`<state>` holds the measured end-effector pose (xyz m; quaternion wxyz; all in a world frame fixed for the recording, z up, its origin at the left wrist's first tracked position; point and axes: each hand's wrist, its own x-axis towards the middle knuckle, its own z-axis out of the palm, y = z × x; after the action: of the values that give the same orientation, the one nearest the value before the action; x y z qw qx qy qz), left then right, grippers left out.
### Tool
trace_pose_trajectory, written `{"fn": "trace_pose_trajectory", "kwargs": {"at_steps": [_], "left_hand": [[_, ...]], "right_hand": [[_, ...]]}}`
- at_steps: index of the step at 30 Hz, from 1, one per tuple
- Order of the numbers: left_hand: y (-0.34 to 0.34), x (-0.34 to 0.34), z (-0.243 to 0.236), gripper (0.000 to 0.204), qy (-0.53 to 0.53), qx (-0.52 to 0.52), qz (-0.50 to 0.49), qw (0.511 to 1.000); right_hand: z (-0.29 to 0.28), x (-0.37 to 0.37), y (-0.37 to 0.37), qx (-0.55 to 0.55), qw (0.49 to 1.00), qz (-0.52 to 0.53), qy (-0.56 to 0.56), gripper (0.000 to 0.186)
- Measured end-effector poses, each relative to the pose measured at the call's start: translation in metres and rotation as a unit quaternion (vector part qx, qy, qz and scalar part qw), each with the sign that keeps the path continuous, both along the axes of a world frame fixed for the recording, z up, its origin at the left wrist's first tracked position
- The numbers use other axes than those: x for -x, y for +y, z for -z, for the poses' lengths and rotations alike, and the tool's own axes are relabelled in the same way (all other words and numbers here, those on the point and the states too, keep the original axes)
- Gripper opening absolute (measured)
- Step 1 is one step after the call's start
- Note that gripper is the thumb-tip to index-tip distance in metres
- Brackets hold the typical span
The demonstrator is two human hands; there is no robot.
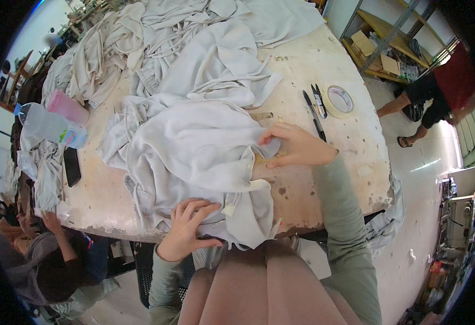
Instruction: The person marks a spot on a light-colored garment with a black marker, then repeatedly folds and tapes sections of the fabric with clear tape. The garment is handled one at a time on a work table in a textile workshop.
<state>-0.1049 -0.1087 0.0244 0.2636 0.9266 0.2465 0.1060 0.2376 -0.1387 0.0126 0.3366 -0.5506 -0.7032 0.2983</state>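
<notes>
A crumpled light grey garment (194,146) lies in folds on the table right in front of me. My left hand (186,227) rests on its near edge with the fingers spread, next to a small pale tag (229,209). At the garment's right side, my right hand (301,145) has its fingertips at the cloth's edge. The thumb is held apart from the fingers, over bare tabletop, and nothing shows between them.
More grey garments (205,59) are heaped at the far side of the table (351,173). A roll of tape (339,101), a cutter knife (319,100) and a pen (313,115) lie right. Left are a water bottle (45,123), a pink cup (66,107) and a phone (72,167). People are nearby.
</notes>
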Motion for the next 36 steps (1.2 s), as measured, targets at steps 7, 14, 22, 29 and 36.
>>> {"fn": "trace_pose_trajectory", "kwargs": {"at_steps": [7, 14, 22, 29, 36], "left_hand": [[-0.002, 0.029, -0.002, 0.024, -0.076, 0.163, -0.055, 0.982], [0.014, 0.068, -0.042, 0.014, -0.299, 0.366, 0.078, 0.878], [0.026, 0.023, -0.052, 0.028, 0.056, 0.205, 0.145, 0.966], [0.047, -0.069, -0.057, 0.028, -0.081, 0.08, 0.104, 0.988], [0.096, -0.155, -0.016, 0.034, -0.103, 0.393, 0.01, 0.914]], "right_hand": [[0.003, -0.013, 0.007, -0.013, 0.998, 0.061, -0.019, 0.017], [-0.055, -0.059, -0.033, 0.034, 0.961, -0.161, 0.222, 0.017], [-0.026, -0.037, -0.014, 0.208, 0.964, 0.127, 0.111, 0.031], [0.027, 0.003, 0.014, -0.107, 0.98, 0.057, -0.159, 0.027], [-0.015, 0.025, -0.007, 0.131, 0.937, 0.037, 0.322, 0.019]]}}
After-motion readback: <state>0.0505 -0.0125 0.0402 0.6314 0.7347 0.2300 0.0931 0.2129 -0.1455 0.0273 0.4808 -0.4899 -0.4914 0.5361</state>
